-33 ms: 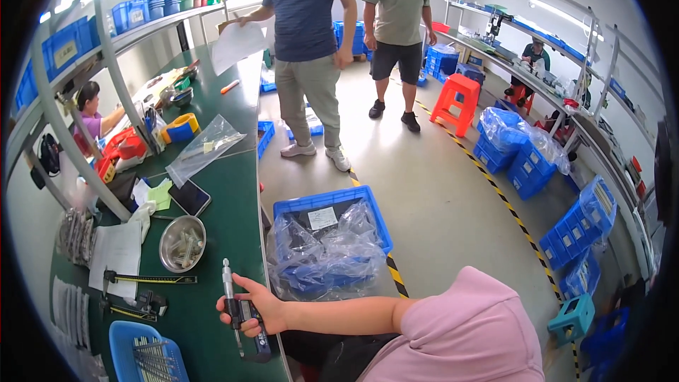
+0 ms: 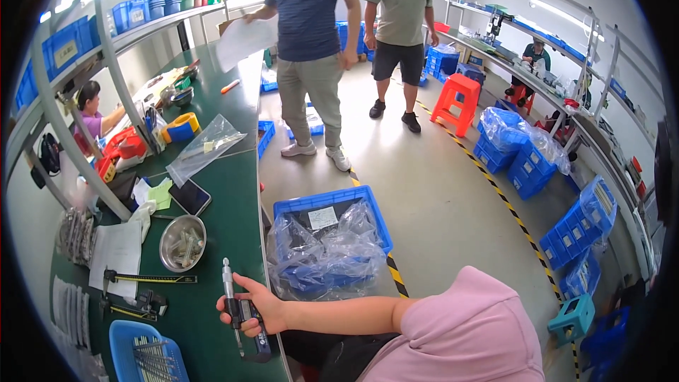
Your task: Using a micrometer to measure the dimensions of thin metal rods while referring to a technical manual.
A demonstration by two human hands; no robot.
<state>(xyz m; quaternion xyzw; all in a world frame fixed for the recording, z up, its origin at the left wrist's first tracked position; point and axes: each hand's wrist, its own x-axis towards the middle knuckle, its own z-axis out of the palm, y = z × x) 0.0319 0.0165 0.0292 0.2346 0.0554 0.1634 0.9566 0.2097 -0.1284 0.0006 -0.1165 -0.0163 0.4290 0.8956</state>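
Note:
Over the green bench [image 2: 230, 230], near its right edge, my right hand [image 2: 267, 305] holds a digital micrometer [image 2: 228, 287]. The thumb and fingers are closed round its black and silver body, and its thimble end points away. My left hand is out of the picture. Beyond the micrometer, a steel bowl [image 2: 165, 249] holds small pale parts in clear wrapping. To its left lie a digital caliper [image 2: 152, 279] and a second measuring tool [image 2: 138, 310]. A light blue basket [image 2: 122, 343] with several slim metal rods stands nearest on the left.
A phone [image 2: 189, 198], a clear bag [image 2: 212, 143] and a metal shelf frame [image 2: 113, 88] occupy the bench's far part. A blue crate [image 2: 382, 223] with plastic film is on the floor beside it. Two people stand beyond; one in a blue shirt [image 2: 308, 10] holds white paper [image 2: 247, 41].
The standing person in the blue shirt has shifted slightly right, and the paper has moved up and right. My right hand and the micrometer stay practically where they were.

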